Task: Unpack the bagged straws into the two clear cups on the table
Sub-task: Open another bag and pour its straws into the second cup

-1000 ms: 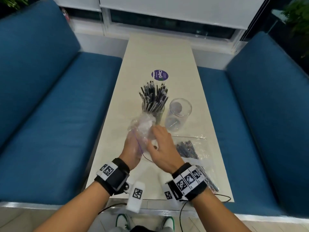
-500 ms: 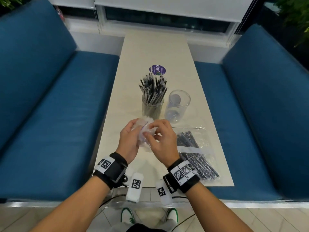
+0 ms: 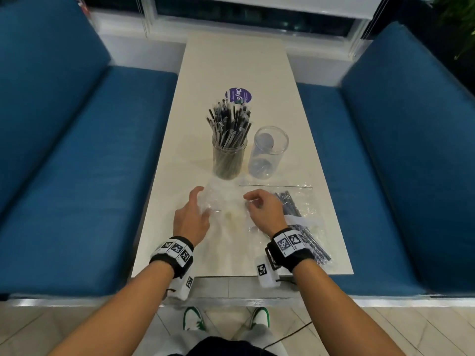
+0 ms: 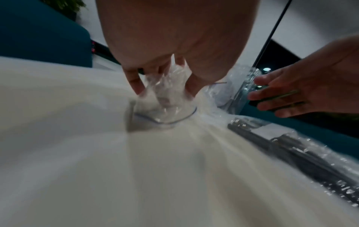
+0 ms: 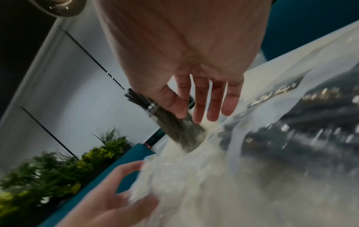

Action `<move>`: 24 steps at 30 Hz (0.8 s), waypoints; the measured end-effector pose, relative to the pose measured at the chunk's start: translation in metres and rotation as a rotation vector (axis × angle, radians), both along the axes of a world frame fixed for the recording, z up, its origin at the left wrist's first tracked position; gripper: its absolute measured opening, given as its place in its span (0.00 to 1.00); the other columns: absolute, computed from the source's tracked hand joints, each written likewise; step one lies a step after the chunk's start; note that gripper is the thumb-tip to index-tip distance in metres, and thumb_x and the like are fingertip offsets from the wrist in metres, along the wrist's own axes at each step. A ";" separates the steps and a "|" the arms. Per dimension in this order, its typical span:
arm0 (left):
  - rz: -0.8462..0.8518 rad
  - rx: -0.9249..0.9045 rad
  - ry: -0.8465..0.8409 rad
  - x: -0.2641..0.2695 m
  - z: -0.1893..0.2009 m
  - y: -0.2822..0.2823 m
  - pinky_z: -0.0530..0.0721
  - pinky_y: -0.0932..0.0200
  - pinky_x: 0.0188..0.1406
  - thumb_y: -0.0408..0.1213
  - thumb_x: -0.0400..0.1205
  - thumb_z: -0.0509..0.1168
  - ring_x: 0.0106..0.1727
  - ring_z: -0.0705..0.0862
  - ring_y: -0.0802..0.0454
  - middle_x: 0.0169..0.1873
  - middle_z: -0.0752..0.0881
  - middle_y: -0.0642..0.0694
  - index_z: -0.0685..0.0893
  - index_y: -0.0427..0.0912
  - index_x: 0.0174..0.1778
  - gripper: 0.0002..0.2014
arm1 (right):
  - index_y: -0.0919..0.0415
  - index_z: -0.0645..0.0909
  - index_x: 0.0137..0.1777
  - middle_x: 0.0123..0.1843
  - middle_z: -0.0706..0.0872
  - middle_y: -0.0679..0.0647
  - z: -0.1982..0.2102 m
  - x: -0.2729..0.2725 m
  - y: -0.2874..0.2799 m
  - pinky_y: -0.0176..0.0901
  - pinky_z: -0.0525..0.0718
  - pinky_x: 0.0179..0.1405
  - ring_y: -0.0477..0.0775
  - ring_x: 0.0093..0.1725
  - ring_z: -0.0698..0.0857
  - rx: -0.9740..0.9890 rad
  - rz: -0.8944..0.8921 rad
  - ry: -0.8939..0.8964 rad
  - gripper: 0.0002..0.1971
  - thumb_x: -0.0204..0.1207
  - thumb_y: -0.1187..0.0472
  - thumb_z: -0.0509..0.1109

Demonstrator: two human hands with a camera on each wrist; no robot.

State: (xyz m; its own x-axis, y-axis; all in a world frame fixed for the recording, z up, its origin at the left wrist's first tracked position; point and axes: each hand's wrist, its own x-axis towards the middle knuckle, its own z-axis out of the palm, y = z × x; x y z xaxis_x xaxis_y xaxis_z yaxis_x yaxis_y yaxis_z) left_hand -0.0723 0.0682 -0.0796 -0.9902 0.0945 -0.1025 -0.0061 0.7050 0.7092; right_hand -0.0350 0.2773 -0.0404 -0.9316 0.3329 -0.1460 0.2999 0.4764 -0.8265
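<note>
Straws (image 3: 229,124) packed in left cup (image 3: 228,160); right cup (image 3: 268,152) empty. Crumpled bag (image 3: 226,201) pinched by left hand (image 3: 191,219); right hand (image 3: 264,209) fingers loosely extended.

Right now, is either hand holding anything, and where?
The left hand grips the crumpled empty bag by its bunched top. The right hand holds nothing.

- My head view is evenly lit and fairly sharp, its edges bowed by the wide lens
- Both my wrist views are dimmer, smeared with motion blur
- Glare glints off the crumpled plastic bag (image 4: 167,92)
- A ceiling lamp (image 5: 58,6) shows in my right wrist view
</note>
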 end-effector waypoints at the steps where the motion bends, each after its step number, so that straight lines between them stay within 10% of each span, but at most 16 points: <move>1: 0.006 -0.048 0.007 0.000 -0.003 0.002 0.87 0.45 0.54 0.38 0.89 0.71 0.47 0.88 0.35 0.41 0.86 0.46 0.68 0.58 0.83 0.28 | 0.58 0.91 0.56 0.54 0.94 0.55 -0.003 -0.006 0.013 0.44 0.89 0.57 0.55 0.49 0.89 0.052 -0.024 -0.022 0.10 0.80 0.70 0.72; 9: -0.046 -0.381 0.121 0.004 -0.026 0.015 0.78 0.37 0.64 0.40 0.85 0.72 0.69 0.80 0.33 0.69 0.84 0.37 0.80 0.50 0.83 0.28 | 0.60 0.68 0.85 0.83 0.75 0.58 -0.042 -0.041 0.076 0.63 0.74 0.79 0.63 0.82 0.74 0.715 0.254 -0.324 0.29 0.86 0.60 0.70; 17: 0.058 -0.005 -0.156 -0.003 0.002 0.019 0.52 0.34 0.92 0.40 0.79 0.77 0.93 0.58 0.36 0.93 0.58 0.37 0.40 0.44 0.95 0.59 | 0.50 0.87 0.68 0.66 0.84 0.56 -0.029 -0.040 0.082 0.64 0.69 0.73 0.62 0.71 0.77 0.901 0.268 -0.377 0.17 0.81 0.56 0.71; 24: 0.029 0.175 0.177 0.002 0.046 0.018 0.58 0.34 0.92 0.42 0.73 0.71 0.92 0.59 0.36 0.90 0.60 0.36 0.65 0.39 0.88 0.45 | 0.48 0.89 0.57 0.61 0.88 0.51 0.062 -0.021 0.092 0.64 0.67 0.73 0.58 0.68 0.81 0.737 0.213 -0.344 0.13 0.76 0.46 0.77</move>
State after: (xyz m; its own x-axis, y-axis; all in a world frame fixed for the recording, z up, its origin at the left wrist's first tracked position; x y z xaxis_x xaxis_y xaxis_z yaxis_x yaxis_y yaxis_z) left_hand -0.0707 0.0861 -0.0337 -0.9939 0.0666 0.0880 0.1103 0.5729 0.8121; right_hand -0.0556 0.3688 0.0214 -0.9285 0.2769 -0.2475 0.3212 0.9333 -0.1607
